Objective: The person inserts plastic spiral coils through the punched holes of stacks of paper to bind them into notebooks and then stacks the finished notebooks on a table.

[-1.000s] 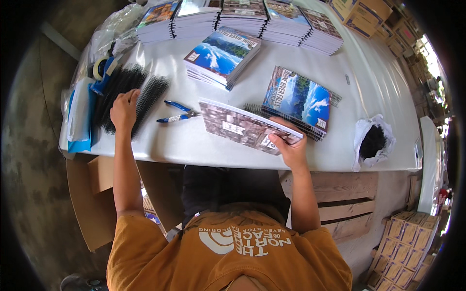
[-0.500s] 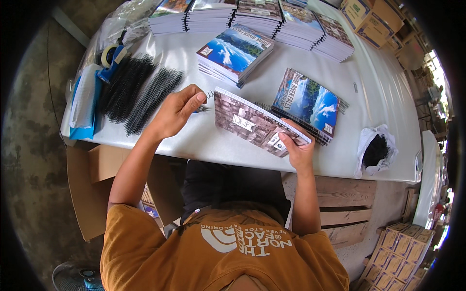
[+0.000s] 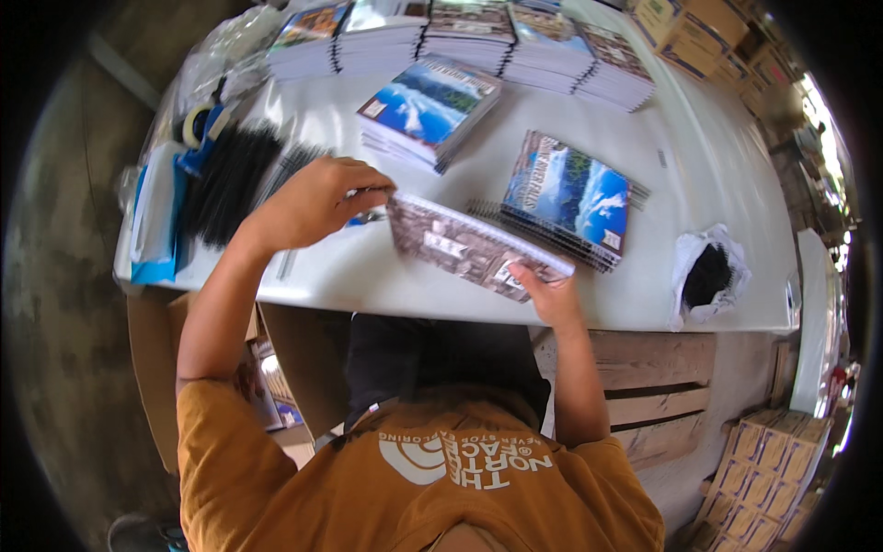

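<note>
Hands [image 3: 317, 202] [image 3: 556, 301] at opposite ends of notebook [image 3: 464, 247]

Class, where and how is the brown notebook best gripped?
Probably by the right end of the brown notebook, from the right, pinching front to back: it is thin and flat, and the right hand there leaves the upper edge mostly uncovered.

Book stacks [image 3: 469, 48] behind, coils [image 3: 225, 189] left (on table [image 3: 717, 175])

Workshop with binding coils [image 3: 230, 184], stacked cartons [image 3: 765, 469]
</note>
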Demonstrator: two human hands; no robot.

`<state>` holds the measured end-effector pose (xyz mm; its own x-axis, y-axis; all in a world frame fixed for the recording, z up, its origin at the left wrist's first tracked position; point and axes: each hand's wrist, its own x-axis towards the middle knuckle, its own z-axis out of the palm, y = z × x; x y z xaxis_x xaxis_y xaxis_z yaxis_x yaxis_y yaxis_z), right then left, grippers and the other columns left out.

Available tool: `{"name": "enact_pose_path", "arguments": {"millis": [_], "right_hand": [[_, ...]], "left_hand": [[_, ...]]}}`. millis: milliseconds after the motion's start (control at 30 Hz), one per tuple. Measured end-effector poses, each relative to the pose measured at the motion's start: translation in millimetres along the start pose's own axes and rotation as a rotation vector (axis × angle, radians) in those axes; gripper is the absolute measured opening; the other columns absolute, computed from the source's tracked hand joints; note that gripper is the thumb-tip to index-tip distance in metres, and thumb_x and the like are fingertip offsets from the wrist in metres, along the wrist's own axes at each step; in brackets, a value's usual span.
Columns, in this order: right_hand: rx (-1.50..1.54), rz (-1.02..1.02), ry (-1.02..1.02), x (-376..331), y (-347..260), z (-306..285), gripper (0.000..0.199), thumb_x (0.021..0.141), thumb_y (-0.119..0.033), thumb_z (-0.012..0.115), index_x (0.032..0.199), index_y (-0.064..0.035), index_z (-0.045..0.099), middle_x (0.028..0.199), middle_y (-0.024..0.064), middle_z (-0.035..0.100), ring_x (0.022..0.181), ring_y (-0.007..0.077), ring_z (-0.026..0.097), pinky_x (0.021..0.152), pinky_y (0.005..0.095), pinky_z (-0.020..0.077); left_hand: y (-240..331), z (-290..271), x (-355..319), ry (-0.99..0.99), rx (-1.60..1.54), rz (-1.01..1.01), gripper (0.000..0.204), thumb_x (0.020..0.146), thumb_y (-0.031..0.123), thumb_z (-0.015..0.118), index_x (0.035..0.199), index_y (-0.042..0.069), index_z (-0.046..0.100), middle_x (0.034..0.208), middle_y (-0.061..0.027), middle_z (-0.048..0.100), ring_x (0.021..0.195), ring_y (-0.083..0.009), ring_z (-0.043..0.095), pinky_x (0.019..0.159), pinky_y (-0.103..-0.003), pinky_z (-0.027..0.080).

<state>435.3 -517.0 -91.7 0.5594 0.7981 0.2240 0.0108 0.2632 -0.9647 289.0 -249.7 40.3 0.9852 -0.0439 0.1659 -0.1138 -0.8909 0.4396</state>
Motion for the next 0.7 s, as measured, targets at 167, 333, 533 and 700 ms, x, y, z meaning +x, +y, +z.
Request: {"name": "enact_pose_path", "arguments": {"millis": [167,333,533,700], "right_hand": [[-0.129,-0.051,-0.019,-6.2,-4.9,9.3,0.032,0.082,0.003,0.058,0.113,-0.0017,0.06,0.104,0.0059,0.064,0.09,0.0107,0.058,0.081,0.0255,0.0457],[-0.19,-0.221,-0.093,-2.6,-6.1,8.5,0.042,0.079,0.008,0.055,0.117,-0.0084,0.058,0.112,0.0117,0.062,0.099,0.0178,0.06,0.085,0.0261,0.045],[-0.253,-0.2,-0.078,-16.1,-3.8,20.5,0.059,0.068,0.013,0.049,0.121,-0.0105,0.055,0.115,0.0109,0.06,0.105,0.0221,0.058,0.091,0.028,0.0417],[-0.271,-0.392,-0.153,-20.7,3.7,32.4,0.062,0.065,0.014,0.048,0.122,-0.0093,0.054,0.118,0.0122,0.058,0.106,0.0283,0.057,0.091,0.0314,0.0427]], "left_hand": [[21.3,8.4,3.9,0.157,0.38,-0.005,0.033,0.073,0.016,0.066,0.101,0.007,0.053,0.102,-0.0135,0.055,0.095,-0.0318,0.052,0.085,-0.042,0.037],[37.3,9.3,8.3,0.044,0.551,-0.143,0.042,0.06,0.017,0.076,0.094,0.004,0.055,0.1,-0.0138,0.054,0.101,-0.032,0.047,0.086,-0.042,0.035],[-27.2,147.0,-70.0,0.228,0.702,0.1,0.103,0.079,0.07,0.037,0.139,-0.007,0.005,0.143,-0.0315,0.001,0.132,-0.049,-0.002,0.103,-0.061,-0.005],[-15.9,72.4,-29.8,0.945,0.692,0.102,0.101,0.081,0.07,0.029,0.138,-0.008,0.003,0.146,-0.0264,-0.002,0.132,-0.046,-0.011,0.103,-0.059,-0.01]]}}
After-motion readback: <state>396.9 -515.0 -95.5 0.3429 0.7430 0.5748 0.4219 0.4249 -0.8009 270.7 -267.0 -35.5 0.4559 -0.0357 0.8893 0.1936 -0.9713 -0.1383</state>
